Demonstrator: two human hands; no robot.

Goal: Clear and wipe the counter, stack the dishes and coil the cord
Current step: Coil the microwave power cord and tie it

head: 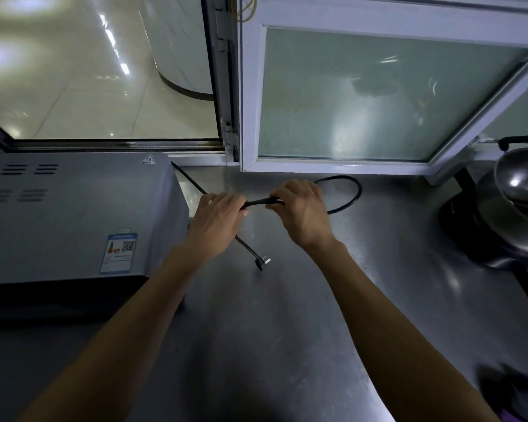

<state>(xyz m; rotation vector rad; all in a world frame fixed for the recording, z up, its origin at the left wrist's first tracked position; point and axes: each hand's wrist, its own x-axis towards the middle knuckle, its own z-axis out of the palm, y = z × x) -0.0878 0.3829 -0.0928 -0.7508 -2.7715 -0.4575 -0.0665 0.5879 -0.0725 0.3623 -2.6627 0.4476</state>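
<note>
1. Cord (346,193): black, lies on the steel counter (287,315). It runs from behind the grey oven (73,214), through both hands, and loops out right near the window frame (250,95).
2. Left hand (217,220): fingers curled round the cord, holding it just left of the right hand. The plug (261,263) end hangs below it, prongs close to the counter; contact can't be told.
3. Right hand (302,214): fingers curled round the doubled cord at the loop's base, gripping it.
4. Containers: steel wok (521,178) far right, tilted, resting on a dark pan (476,226). Contents not visible.
5. Labels: oven top has a hot-surface warning triangle (148,159) at the back corner, and a blue-edged sticker (118,252) with a QR code near the front. Text too small to read.
6. Purple-and-dark item (518,397) at the bottom right, blurred, can't identify.
</note>
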